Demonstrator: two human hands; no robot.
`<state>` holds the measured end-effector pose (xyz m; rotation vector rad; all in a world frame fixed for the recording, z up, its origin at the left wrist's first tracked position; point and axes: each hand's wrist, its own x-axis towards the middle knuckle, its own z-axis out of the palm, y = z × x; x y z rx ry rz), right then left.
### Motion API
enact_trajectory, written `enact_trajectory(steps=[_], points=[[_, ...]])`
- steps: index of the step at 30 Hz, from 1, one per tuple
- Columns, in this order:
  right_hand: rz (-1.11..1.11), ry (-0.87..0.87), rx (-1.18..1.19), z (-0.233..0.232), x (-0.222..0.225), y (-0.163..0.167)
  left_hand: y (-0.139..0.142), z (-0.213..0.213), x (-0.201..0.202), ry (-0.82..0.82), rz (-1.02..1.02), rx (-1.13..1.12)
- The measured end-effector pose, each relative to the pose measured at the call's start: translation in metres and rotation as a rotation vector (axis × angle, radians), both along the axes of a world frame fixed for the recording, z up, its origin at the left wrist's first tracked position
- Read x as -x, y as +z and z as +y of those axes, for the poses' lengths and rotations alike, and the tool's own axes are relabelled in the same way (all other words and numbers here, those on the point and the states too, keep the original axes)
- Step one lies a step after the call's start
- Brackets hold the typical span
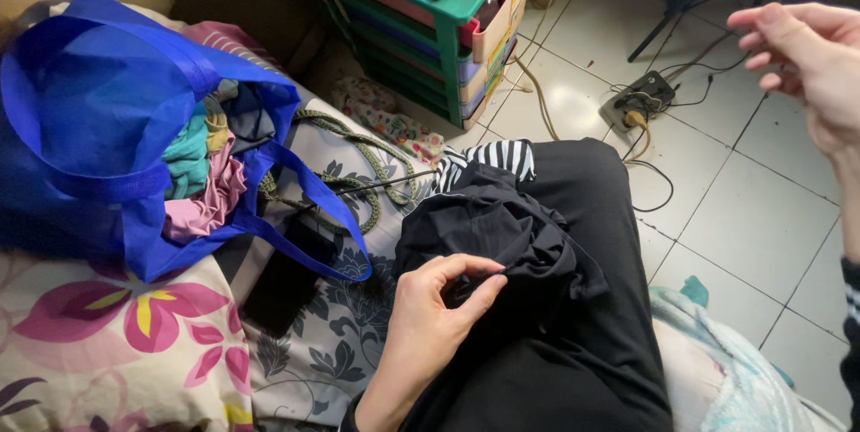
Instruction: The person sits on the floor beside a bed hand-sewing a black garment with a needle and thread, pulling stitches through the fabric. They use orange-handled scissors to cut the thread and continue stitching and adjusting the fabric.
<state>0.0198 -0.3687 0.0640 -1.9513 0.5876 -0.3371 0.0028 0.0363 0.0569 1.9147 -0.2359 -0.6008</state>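
Left hand [439, 302] pinches black garment [511, 235] on lap, steadying it; right hand [806, 56], upper right, raised, fingers loosely curled, seemingly empty.

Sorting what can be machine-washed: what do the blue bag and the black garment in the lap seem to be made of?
Blue bag: probably thin non-woven synthetic, matte and slightly see-through, holding stiff creases. Black garment, pinched by the left hand: soft woven or knit cloth, matte, bunching into loose folds; fibre can't be told.
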Motion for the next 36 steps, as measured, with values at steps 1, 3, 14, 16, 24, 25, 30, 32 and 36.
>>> enact_trajectory(steps=[1,3,14,16,24,25,30,32,36], points=[[-0.006,0.045,0.100,0.013,0.004,0.008,0.002,0.000,0.000,0.006,0.002,0.009],[-0.126,0.182,0.282,0.045,0.016,0.024,0.004,-0.001,-0.001,0.020,0.006,0.026],[-0.129,0.324,0.343,0.205,0.079,0.039,-0.004,-0.006,-0.001,0.063,0.155,0.233],[-0.159,0.336,0.364,0.211,0.084,0.034,-0.004,-0.007,-0.001,0.071,0.173,0.255],[-0.229,0.376,0.502,0.217,0.090,0.017,-0.001,-0.003,-0.004,0.085,0.085,0.130],[-0.232,0.382,0.510,0.217,0.090,0.016,-0.001,-0.003,-0.004,0.089,0.110,0.128],[-0.235,0.384,0.544,0.220,0.089,0.014,-0.002,-0.002,-0.004,0.098,0.179,0.131],[-0.239,0.397,0.546,0.219,0.089,0.014,-0.002,-0.003,-0.003,0.098,0.174,0.184],[-0.246,0.409,0.543,0.218,0.088,0.015,-0.002,-0.002,-0.005,0.091,0.167,0.181]])
